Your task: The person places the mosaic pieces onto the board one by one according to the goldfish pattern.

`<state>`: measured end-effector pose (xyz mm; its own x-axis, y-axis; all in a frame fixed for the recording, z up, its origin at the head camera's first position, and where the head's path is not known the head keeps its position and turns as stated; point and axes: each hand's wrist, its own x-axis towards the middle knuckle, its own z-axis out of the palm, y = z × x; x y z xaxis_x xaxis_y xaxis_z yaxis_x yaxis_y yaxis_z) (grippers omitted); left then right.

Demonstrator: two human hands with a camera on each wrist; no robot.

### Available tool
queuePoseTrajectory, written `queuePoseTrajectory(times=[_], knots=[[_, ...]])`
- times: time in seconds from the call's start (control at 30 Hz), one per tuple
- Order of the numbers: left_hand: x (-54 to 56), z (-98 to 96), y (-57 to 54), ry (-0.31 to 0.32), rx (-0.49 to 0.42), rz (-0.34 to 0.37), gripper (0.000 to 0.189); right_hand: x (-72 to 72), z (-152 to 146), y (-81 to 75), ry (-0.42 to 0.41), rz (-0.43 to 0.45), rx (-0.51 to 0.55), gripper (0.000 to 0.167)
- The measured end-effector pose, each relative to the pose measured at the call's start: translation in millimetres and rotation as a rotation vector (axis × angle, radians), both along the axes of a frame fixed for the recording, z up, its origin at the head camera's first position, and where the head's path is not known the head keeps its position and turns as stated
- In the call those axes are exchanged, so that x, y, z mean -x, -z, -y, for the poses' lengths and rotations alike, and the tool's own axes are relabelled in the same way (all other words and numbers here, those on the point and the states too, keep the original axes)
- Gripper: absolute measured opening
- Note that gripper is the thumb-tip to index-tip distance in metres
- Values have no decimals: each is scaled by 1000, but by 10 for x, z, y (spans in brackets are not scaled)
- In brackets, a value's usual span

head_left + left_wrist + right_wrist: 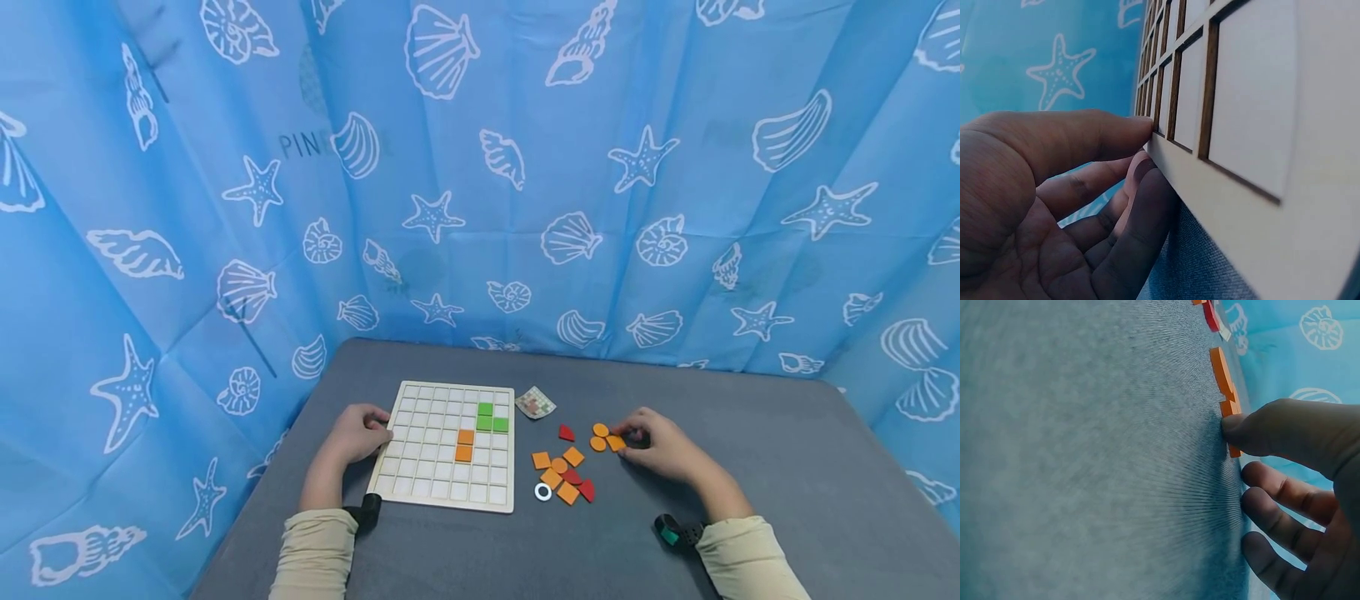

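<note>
My left hand [362, 432] pinches the left edge of a pale wooden grid board [420, 492]; in the left wrist view its thumb [1104, 134] lies on the rim with curled fingers below. Two orange squares [464, 445] and several green squares [485, 417] sit in the board's cells. To the right of the loose pieces, my right hand [660, 446] holds an orange square tile [616, 443] by its edge, low at the table. The right wrist view shows the thumb against the orange tile [1230, 409]; the index finger is hidden there. Two orange discs [599, 430] lie beside that tile.
Loose orange squares [542, 460], red quarter-round pieces [587, 490], an orange disc [559, 466] and a white ring [543, 492] lie right of the board. A small patterned card [536, 403] is by its upper right corner. Behind the grey table [720, 400] hangs a blue shell-print curtain [480, 208].
</note>
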<state>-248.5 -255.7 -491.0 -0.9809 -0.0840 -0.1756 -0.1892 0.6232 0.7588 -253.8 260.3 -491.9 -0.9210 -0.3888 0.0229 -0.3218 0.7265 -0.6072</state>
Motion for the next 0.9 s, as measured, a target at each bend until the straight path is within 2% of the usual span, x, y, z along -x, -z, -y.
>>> queuePoseTrajectory(times=[0.2, 0.37, 0.9], knots=[[9, 1, -2, 7, -16, 10, 35, 11, -18, 26, 1, -8, -2, 20], [13, 0, -8, 4, -13, 12, 35, 10, -14, 40, 37, -17, -12, 19], [19, 10, 27, -2, -8, -1, 34, -60, 44, -60, 101, -27, -81, 21]])
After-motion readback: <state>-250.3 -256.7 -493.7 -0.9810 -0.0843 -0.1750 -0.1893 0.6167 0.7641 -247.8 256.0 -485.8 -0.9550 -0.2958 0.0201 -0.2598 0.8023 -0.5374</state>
